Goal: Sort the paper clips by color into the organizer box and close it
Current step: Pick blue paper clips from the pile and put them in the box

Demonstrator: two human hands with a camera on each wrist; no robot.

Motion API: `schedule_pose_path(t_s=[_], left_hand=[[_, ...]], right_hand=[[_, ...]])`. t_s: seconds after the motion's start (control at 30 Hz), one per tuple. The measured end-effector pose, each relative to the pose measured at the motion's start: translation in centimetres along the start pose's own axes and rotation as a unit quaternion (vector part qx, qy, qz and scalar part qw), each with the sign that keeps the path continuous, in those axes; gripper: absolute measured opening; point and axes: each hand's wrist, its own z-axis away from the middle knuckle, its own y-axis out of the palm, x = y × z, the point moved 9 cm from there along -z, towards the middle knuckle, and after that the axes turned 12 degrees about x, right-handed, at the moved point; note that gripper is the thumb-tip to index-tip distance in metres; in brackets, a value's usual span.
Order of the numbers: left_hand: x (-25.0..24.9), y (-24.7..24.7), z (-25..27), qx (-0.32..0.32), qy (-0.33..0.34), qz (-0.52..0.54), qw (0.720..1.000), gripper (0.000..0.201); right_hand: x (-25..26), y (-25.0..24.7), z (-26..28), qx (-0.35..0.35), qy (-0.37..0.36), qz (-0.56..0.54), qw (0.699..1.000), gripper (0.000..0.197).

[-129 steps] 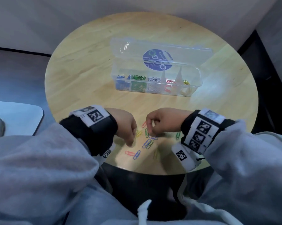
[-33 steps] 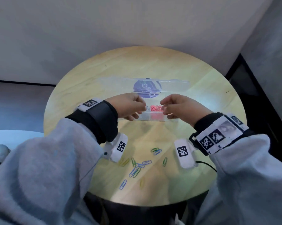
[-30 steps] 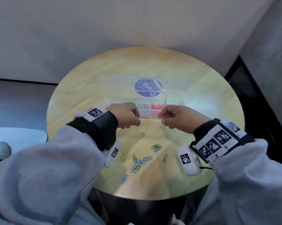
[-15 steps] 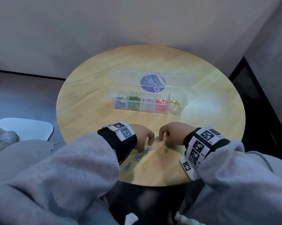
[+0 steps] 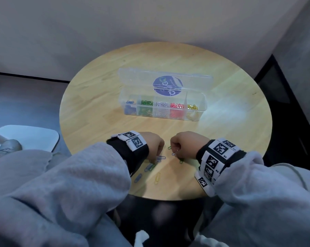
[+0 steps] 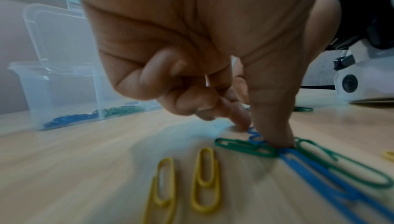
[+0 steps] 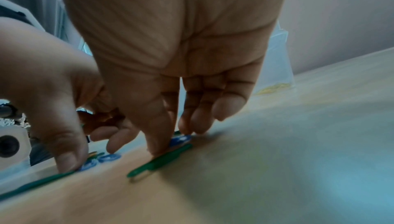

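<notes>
The clear organizer box stands open mid-table, its lid upright behind; its compartments hold blue, green, white, red and yellow clips. Several loose clips lie near the table's front edge: blue, yellow, green. My left hand pinches a blue paper clip on the wood between thumb and forefinger, the other fingers curled. My right hand is beside it, with thumb and fingertips closed on another blue clip, the thumb also on a green clip.
The round wooden table sits against a pale wall. A white seat is at the lower left, dark floor to the right. Two yellow clips lie just in front of my left hand.
A second ago both hands were at the box's red compartment. They have come back to the loose clips at the front edge and lowered onto them. The red clips are gone from the pile.
</notes>
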Motion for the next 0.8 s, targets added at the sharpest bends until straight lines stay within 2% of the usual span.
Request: schedule_pose_path(t_s=[0.17,0.27,0.37,0.43,0.5,0.57,0.6,0.67,0.73,0.8], left_hand=[[0.3,0.5,0.0,0.013,-0.014,0.016,1.000,0.014],[0.8,1.0,0.0,0.026,-0.013,0.037,0.999,0.016],[1.5,0.9,0.3,0.021,-0.006,0.094,0.995,0.020],[2.5,0.5,0.7,0.002,0.001,0.154,0.988,0.022],[3.6,0.2,1.1,-0.005,0.025,0.261,0.965,0.026],[4.3,-0.1,1.6,-0.016,0.062,0.400,0.914,0.031],[4.7,-0.3,1.9,-0.030,0.077,0.459,0.885,0.033],[5.3,-0.6,2.5,-0.049,0.090,0.533,0.840,0.035],[5.6,-0.4,2.7,-0.044,0.075,0.549,0.831,0.030],[5.7,0.3,3.0,-0.025,0.031,0.524,0.851,0.026]], right_hand=[[0.4,0.9,0.1,0.038,0.027,0.012,0.999,0.022],[0.7,1.1,0.4,0.047,0.032,0.008,0.998,0.018],[0.6,0.6,0.7,0.035,0.021,-0.048,0.998,0.016],[-0.1,-0.2,0.8,0.009,0.007,-0.132,0.991,0.017],[-0.9,-0.5,0.7,-0.002,-0.011,-0.258,0.966,0.019],[-1.3,0.0,0.6,0.021,-0.022,-0.382,0.924,0.022],[-1.4,0.3,0.5,0.032,-0.020,-0.421,0.907,0.024],[-1.4,0.6,0.4,0.041,-0.010,-0.434,0.900,0.027],[-1.2,0.8,0.4,0.047,0.000,-0.397,0.917,0.025],[-0.5,1.0,0.4,0.059,0.003,-0.335,0.940,0.020]])
